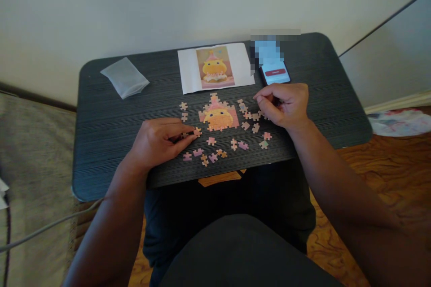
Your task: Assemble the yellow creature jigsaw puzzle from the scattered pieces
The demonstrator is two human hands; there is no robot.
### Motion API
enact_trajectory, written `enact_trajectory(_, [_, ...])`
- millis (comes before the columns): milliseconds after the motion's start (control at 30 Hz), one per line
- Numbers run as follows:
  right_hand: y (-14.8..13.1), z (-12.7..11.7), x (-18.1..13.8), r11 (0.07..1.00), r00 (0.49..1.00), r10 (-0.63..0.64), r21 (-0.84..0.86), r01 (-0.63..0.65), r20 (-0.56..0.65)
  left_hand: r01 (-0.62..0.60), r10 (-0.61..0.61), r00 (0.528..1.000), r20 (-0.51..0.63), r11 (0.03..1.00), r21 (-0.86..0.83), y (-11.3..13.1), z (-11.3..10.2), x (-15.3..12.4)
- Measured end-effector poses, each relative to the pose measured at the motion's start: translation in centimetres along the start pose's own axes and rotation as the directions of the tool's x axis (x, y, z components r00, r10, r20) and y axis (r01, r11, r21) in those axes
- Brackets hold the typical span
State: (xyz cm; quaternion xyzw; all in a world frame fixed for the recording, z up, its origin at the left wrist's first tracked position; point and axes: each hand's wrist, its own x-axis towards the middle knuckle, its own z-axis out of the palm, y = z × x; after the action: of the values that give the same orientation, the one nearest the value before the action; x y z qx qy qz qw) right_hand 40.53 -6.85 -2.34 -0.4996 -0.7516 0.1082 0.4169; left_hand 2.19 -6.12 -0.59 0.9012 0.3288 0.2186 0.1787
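Observation:
A partly joined jigsaw (218, 116) with a yellow figure on pink lies at the middle of the dark table (111, 121). Loose pieces (211, 141) are scattered around it, several along the front edge. My left hand (158, 141) rests on the table left of the jigsaw, fingers pinched on a small orange piece (197, 132). My right hand (286, 105) sits curled to the right of the jigsaw, over a row of loose pieces (252, 116); whether it holds one is hidden. A printed picture sheet (215, 68) of the same figure lies behind the jigsaw.
A phone (276, 74) with a lit screen lies at the back right of the table. A clear plastic bag (125, 77) lies at the back left. A cable (43, 228) runs across the floor at the left. A wall stands right behind the table.

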Motion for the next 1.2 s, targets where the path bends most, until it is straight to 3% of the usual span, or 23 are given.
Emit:
enact_trajectory(233, [0.4,-0.1,-0.4,0.995,0.994,0.098,-0.019,-0.099,-0.048,0.035,-0.034,0.999,0.025,0.999,-0.033,-0.6,-0.1,-0.3])
enact_trajectory(367, [0.7,0.1,-0.4,0.998,0.996,0.063,0.006,-0.062,-0.065,0.046,-0.044,0.999,0.020,0.996,-0.073,-0.5,-0.2,-0.2])
enact_trajectory(500, [1.3,0.6,-0.1,0.999,0.993,-0.013,0.039,0.018,-0.120,0.030,-0.038,0.998,-0.059,0.991,-0.134,0.1,-0.9,0.2])
enact_trajectory(633, [1.3,0.9,0.0,0.996,0.988,-0.072,0.035,0.078,-0.134,-0.015,0.008,0.998,-0.060,0.993,-0.121,2.5,-1.0,-0.1])
enact_trajectory(733, [0.9,1.0,0.0,0.994,0.988,-0.089,0.045,0.095,-0.130,-0.065,0.065,0.996,-0.065,0.998,0.007,6.3,0.5,-1.0])
enact_trajectory(900, [0.3,1.1,0.0,0.997,0.992,-0.066,0.027,0.069,-0.108,0.146,-0.105,0.970,-0.218,0.972,0.182,11.9,4.6,-2.1])
enact_trajectory(1033, [0.1,1.2,0.1,0.995,0.992,-0.083,0.038,0.087,-0.098,0.268,-0.206,0.948,-0.243,0.929,0.256,12.8,6.7,-2.2])
enact_trajectory(1200, [0.5,1.2,0.0,0.994,0.990,-0.091,0.048,0.096,-0.105,0.321,-0.258,0.933,-0.251,0.911,0.260,12.5,7.3,-2.5])
